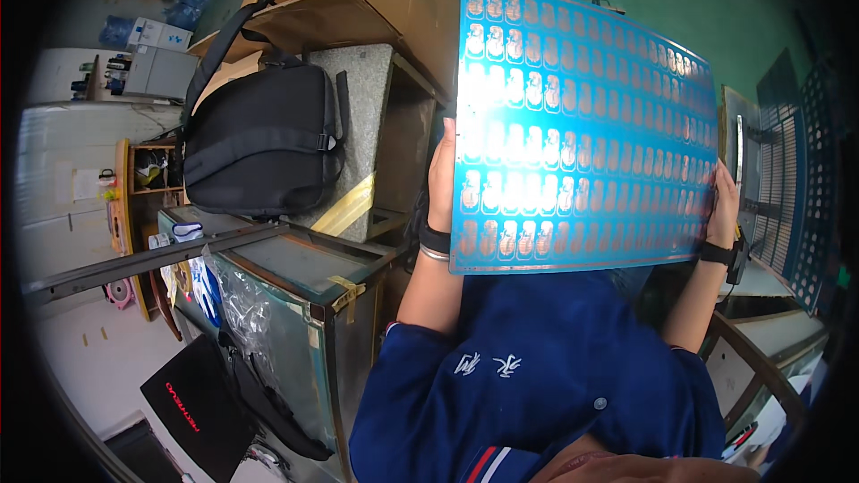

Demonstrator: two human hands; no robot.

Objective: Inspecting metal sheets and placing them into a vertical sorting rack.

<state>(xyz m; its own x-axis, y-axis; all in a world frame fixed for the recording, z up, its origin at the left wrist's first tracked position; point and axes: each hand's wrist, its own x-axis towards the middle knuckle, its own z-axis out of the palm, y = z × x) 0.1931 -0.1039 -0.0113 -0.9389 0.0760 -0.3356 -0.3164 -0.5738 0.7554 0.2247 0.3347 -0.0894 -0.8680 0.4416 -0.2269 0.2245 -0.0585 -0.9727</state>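
The panel (586, 130) seems stiff, light and perhaps slippery, best taken by its side edges, where left hand (443, 181) and right hand (724, 210) grip it.

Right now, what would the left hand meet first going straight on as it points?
Besides the blue panel it holds, the left hand would probably meet the cardboard box first; depth is unclear.
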